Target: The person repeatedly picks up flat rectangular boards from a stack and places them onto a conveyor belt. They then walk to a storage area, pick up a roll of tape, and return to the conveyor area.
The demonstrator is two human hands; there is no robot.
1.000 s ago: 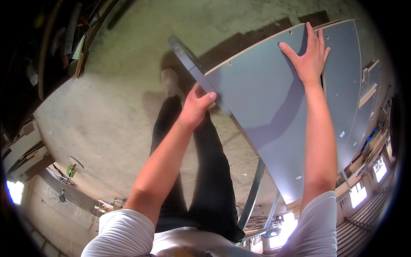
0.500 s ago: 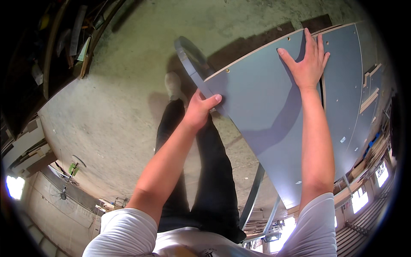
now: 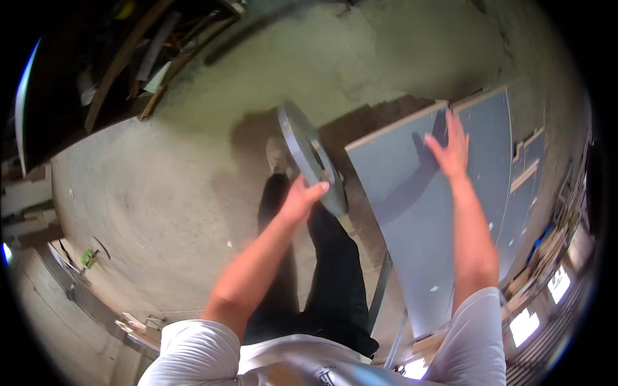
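Note:
My left hand (image 3: 301, 201) is closed round the near side of a grey roll of edge banding (image 3: 294, 145), its thumb on top. The roll stands on edge, tilted, above my legs and apart from the panel to its right. On the right lies a large blue-grey panel (image 3: 412, 212) with a pale, raw far edge. My right hand (image 3: 453, 151) is over the panel near that far edge, fingers apart, holding nothing. It is slightly blurred, and I cannot tell whether it touches the surface.
Beside the panel lies another grey panel (image 3: 492, 167), with wood strips (image 3: 524, 177) farther right. A metal leg (image 3: 381, 289) stands under the panel's near left side. A dark rack (image 3: 122, 71) with scraps is at the far left, and a green fan (image 3: 89, 257) at the left.
My left hand has drawn the roll off the panel's corner, toward my legs. The panel sits lower in view as the view shifted. My right hand stays over the panel, spread.

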